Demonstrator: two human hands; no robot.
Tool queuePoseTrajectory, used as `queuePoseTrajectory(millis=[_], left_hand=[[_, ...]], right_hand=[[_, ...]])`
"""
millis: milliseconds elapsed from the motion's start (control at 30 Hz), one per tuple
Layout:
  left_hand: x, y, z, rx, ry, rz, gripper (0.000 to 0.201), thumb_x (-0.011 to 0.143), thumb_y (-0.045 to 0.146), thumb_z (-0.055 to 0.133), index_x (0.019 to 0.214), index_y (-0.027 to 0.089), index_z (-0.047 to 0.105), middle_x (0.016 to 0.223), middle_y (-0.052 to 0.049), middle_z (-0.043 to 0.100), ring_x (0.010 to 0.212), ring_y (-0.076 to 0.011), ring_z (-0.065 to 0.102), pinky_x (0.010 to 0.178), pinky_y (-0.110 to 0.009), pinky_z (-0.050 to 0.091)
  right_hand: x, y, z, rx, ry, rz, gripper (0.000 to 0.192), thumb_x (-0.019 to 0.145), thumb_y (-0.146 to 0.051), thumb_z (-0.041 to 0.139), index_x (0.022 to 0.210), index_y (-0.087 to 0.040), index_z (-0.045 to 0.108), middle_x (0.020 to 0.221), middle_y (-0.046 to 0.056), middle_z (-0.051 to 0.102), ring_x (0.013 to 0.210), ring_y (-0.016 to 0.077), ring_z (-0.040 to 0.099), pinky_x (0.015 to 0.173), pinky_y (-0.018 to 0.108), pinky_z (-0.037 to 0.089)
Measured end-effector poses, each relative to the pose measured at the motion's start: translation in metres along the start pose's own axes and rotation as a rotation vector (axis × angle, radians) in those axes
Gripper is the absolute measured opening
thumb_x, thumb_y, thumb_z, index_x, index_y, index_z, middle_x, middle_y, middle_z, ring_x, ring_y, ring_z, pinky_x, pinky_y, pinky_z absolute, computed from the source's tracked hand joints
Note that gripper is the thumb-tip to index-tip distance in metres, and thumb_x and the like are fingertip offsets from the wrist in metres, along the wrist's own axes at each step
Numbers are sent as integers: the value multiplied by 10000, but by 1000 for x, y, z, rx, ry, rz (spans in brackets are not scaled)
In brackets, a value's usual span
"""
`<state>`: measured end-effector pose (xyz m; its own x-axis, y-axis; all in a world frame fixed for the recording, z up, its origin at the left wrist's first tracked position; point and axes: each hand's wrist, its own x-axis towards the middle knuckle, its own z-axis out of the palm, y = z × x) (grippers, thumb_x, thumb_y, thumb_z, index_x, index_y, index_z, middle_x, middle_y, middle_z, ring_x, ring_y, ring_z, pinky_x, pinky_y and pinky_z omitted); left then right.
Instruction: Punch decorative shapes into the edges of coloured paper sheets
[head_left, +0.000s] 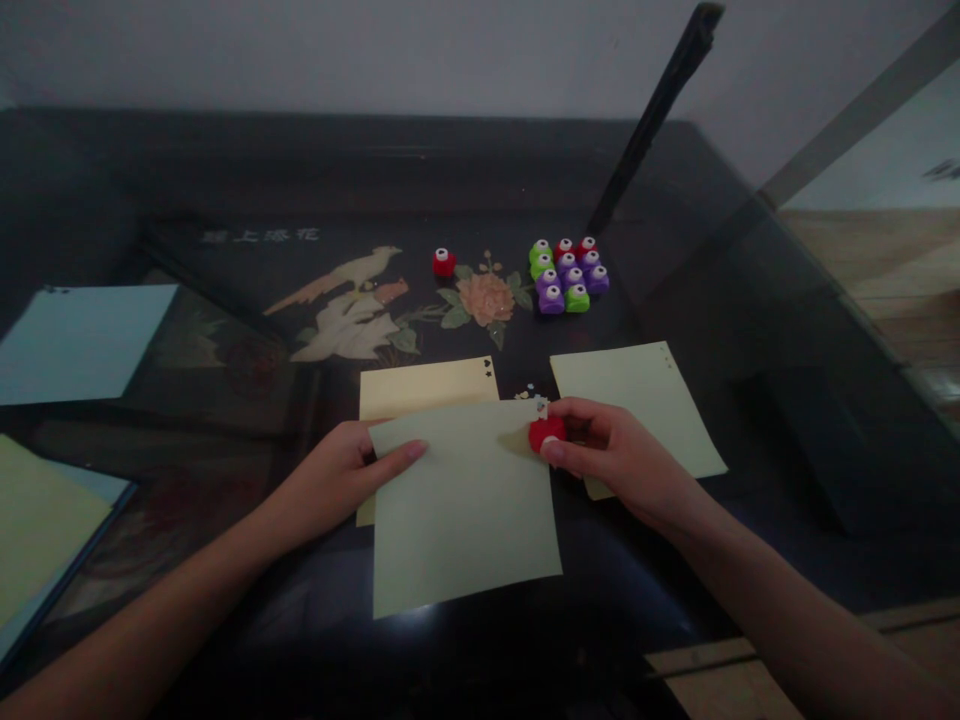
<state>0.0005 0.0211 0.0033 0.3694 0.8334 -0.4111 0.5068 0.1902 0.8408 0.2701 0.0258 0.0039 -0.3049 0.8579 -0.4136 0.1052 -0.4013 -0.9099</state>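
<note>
On the dark glass-topped table [225, 600], near its front edge: a pale green sheet [465, 510], lying flat, slightly askew. Left hand [341, 480] pressed on that sheet's left edge, fingers [397, 457] stretched across its upper left corner, thumb hidden beneath or behind (cannot tell which). Right hand [607, 450] closed around a small red paper punch [546, 433], set at the sheet's upper right corner, thumb on top, other fingers curled behind.

Under the green sheet, partly covered, a yellow sheet [427, 387] with small shapes cut out at its upper right corner. Just right of the hands, a second pale green sheet [637, 390], its lower edge under the right hand. Between the two, a few tiny paper scraps [529, 392].

Farther back, over a painted flower [486, 297] beneath the glass, a cluster of green, purple and red punches [568, 273], touching one another, and one lone red punch [443, 262] well apart to the left. Far left: a light blue sheet [82, 340] and a stack of paper [37, 530] at the edge.
</note>
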Motion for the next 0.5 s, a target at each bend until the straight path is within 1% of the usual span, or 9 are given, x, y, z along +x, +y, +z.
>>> queuePoseTrajectory(millis=[167, 400, 500], left_hand=[[2, -2, 0, 25, 7, 22, 274, 858, 367, 526, 743, 164, 671, 656, -11, 704, 591, -147, 633, 527, -213, 495], [0, -5, 0, 17, 8, 15, 295, 855, 400, 533, 762, 162, 680, 693, -22, 712, 618, -159, 642, 550, -232, 514], [1, -5, 0, 5, 8, 13, 300, 855, 404, 530, 823, 154, 693, 708, -29, 716, 637, -167, 648, 559, -241, 522]], right_hand=[[1, 1, 1, 16, -2, 1, 241, 664, -300, 775, 848, -197, 659, 830, 5, 706, 709, 123, 629, 689, 272, 489], [2, 5, 0, -11, 5, -49, 260, 673, -333, 770, 864, -195, 660, 865, 25, 716, 758, 151, 651, 728, 303, 504], [3, 4, 0, -15, 9, -40, 249, 672, -319, 771, 855, -193, 658, 850, 22, 718, 752, 148, 652, 729, 297, 504]])
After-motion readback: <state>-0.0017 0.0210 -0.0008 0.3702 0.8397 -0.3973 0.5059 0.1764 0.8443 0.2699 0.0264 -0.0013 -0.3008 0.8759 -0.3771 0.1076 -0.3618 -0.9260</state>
